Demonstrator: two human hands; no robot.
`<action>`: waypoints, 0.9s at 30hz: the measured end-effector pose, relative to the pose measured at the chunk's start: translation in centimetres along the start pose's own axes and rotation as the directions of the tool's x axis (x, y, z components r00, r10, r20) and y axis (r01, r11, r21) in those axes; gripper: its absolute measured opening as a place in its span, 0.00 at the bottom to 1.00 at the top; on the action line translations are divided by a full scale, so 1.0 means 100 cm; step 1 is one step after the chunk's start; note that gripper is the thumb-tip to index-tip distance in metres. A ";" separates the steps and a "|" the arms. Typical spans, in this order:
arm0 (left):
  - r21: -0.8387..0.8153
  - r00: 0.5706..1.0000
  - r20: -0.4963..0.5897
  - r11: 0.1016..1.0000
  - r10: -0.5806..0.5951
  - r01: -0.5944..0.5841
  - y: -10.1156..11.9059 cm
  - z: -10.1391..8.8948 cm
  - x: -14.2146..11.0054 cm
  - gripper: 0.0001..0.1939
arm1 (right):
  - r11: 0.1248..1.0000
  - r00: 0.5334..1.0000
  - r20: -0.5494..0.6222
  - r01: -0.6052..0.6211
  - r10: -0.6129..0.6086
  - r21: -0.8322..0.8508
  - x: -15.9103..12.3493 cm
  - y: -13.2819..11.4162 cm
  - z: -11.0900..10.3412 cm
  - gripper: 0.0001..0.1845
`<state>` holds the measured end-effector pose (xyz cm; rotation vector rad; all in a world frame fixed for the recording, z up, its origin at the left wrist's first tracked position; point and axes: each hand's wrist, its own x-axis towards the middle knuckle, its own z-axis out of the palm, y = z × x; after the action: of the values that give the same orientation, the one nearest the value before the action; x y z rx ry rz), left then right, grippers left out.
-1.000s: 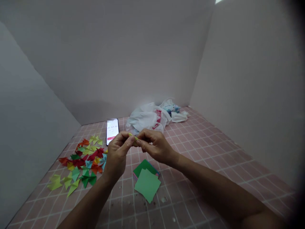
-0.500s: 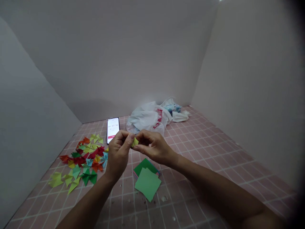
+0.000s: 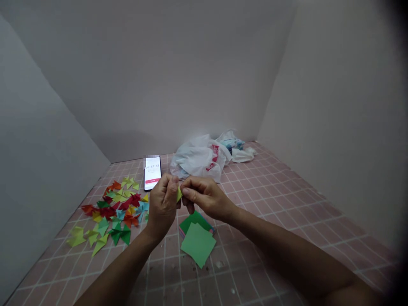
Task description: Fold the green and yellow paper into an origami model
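A small piece of folded yellow paper [image 3: 179, 195] shows between my two hands, mostly covered by fingers. My left hand [image 3: 163, 200] is closed on it, thumb on top. From the other side, the thumb and forefinger of my right hand [image 3: 204, 196] pinch its edge. Below the hands lies a stack of coloured paper squares [image 3: 193, 219], dark green uppermost, with light green sheets [image 3: 198, 245] resting askew over it. Left of my left hand spreads a group of folded paper figures [image 3: 117, 208] in red, orange, yellow, green and blue.
A phone [image 3: 152, 173] with a lit timer screen lies behind my left hand. At the back are a white plastic bag [image 3: 199, 157] with red print and a blue-and-white packet [image 3: 231, 141]. Grey walls [image 3: 191, 76] enclose the pink tiled surface [image 3: 280, 199].
My right fingers have shifted their pinch on the yellow paper, and less of it shows now. My left thumb has turned more upright. The view has moved slightly.
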<state>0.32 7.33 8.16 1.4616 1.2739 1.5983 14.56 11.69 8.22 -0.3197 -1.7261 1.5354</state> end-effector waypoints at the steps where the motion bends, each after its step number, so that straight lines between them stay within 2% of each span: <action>1: 0.003 1.000 -0.001 1.000 -0.007 0.007 0.000 0.000 0.000 0.22 | 1.000 1.000 0.002 -0.015 0.015 0.023 0.000 0.001 0.000 0.11; 5: 0.002 0.999 -0.003 0.999 -0.041 0.041 0.000 0.002 0.000 0.23 | 0.997 0.999 0.005 -0.047 0.047 0.067 0.000 0.003 0.001 0.09; 10: -0.022 0.997 -0.006 0.997 -0.078 0.078 -0.002 0.004 0.000 0.22 | 0.997 0.997 -0.024 -0.069 0.069 0.017 -0.001 0.003 0.005 0.07; 15: 0.011 0.996 -0.039 0.996 -0.083 0.083 -0.007 0.005 0.000 0.22 | 0.980 0.993 -0.095 0.050 -0.069 -0.193 -0.002 0.005 0.009 0.08; 17: 0.048 0.996 -0.036 0.996 -0.077 0.078 -0.010 0.005 0.001 0.23 | 0.973 0.992 -0.096 0.059 -0.083 -0.225 -0.002 0.006 0.009 0.09; 23: 0.127 0.997 -0.055 0.990 -0.055 0.062 -0.014 0.003 0.003 0.23 | 0.987 0.997 -0.072 -0.042 0.032 -0.155 0.000 0.013 0.007 0.14; 27: -0.006 0.988 -0.045 0.989 -0.147 0.147 -0.020 0.007 0.002 0.22 | 0.987 0.992 -0.052 -0.121 0.117 -0.103 0.001 0.019 0.005 0.13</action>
<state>0.63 8.37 6.32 1.3047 1.3711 1.5428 13.56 11.82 6.56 -0.5169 -1.7835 1.5109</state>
